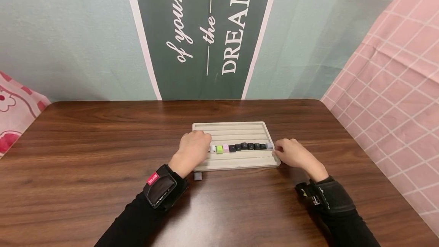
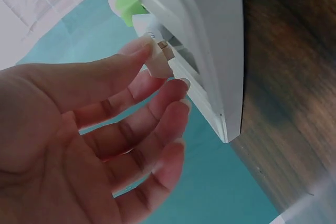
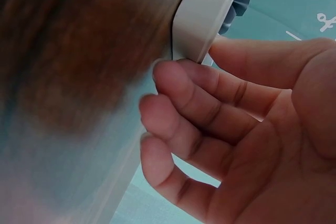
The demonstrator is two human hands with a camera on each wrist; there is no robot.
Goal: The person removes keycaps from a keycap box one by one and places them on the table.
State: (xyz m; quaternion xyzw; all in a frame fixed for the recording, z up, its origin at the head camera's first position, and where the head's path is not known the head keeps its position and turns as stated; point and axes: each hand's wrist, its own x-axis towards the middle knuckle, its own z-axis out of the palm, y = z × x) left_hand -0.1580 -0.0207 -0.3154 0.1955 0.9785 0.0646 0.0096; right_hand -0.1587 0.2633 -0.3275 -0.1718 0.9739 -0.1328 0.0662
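While the left hand has a pale cap pinched between thumb and forefinger, with the other fingers loosely bent, the right hand grips the right side of the tray with thumb and fingertips. That pale cap sits at the left end of the row, right by the tray's slots, tilted so its stem shows.

Rest of the row, left to right: a white cap, a green cap, a pink cap, a bunch of black caps, then a grey one at the far right. One dark grey cap lies loose on the table, just off the tray's near left corner.

Table's dark brown wood with streaky grain, and it picks up some glare near the front. Behind it hangs a pale teal curtain with a dark green panel, white lettering running sideways: "of your", "the", "DREAM". Pink grid cloth on the right, pink patterned cloth on the left.
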